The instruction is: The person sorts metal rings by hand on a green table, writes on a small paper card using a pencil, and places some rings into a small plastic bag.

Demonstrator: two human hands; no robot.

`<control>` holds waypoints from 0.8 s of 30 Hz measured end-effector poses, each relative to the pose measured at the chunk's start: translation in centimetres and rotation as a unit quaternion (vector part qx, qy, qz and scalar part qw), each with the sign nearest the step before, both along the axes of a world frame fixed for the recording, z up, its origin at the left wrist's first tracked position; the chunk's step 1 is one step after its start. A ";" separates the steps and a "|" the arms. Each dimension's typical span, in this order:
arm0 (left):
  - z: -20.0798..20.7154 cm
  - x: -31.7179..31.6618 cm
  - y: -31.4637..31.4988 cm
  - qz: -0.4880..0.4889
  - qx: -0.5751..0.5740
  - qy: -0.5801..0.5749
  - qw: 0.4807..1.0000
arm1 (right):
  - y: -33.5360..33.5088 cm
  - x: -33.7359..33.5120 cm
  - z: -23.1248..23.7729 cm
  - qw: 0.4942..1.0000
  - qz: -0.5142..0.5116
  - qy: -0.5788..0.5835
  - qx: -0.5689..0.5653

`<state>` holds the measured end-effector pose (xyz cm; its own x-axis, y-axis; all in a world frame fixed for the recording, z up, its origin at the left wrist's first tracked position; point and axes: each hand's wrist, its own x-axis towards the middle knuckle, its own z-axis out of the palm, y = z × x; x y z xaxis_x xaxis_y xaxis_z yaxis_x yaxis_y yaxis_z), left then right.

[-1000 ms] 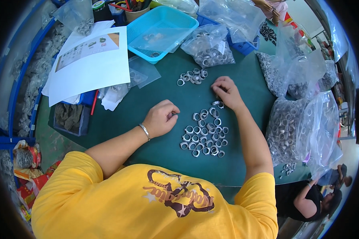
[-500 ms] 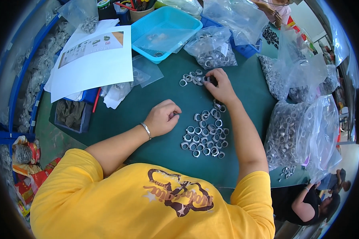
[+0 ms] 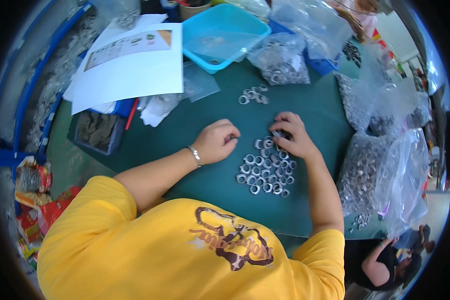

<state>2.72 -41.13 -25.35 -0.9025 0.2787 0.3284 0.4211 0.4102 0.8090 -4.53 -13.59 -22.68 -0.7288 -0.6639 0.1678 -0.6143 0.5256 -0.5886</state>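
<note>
Several silver-grey metal rings point(image 3: 255, 171) lie loosely clustered on the green table in front of me. My right hand point(image 3: 296, 137) is at the far end of this cluster, its fingers and thumb bent round a grey ring point(image 3: 281, 134) that they partly hide. To the left of the rings, my left hand point(image 3: 216, 143) hovers close to the tabletop, fingers curled in toward the thumb. Whatever it may hold is hidden. Farther back sits a smaller group of similar rings point(image 3: 253, 94), apart from both hands.
A turquoise plastic basket point(image 3: 195, 52) stands at the back, with printed sheets point(image 3: 130, 75) to its left. Bags of rings point(image 3: 280, 65) lie behind and along the right point(image 3: 360, 170). A dark bin with grey cloth point(image 3: 97, 132) is at left. Other people sit at right.
My right hand has come back from the far small group to the near cluster of rings. My left hand stays curled at nearly the same place. The whole view has shifted slightly.
</note>
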 end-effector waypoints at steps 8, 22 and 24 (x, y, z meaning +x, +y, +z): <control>-0.1 0.1 0.0 0.004 0.012 0.007 1.000 | 0.3 3.3 1.2 0.996 -0.041 -0.076 0.005; 1.7 5.1 -14.0 0.268 -0.260 0.184 0.909 | -10.3 7.7 3.2 0.997 0.026 0.041 -0.066; 1.3 4.7 -14.1 0.270 -0.264 0.189 0.906 | -12.2 8.4 3.7 0.995 0.059 0.060 -0.048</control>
<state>7.38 -55.26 -24.02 -0.8048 0.0373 0.5923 0.2490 0.9272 0.2800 3.91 -25.81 -18.98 -0.6173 -0.7202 0.3166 -0.7377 0.3901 -0.5510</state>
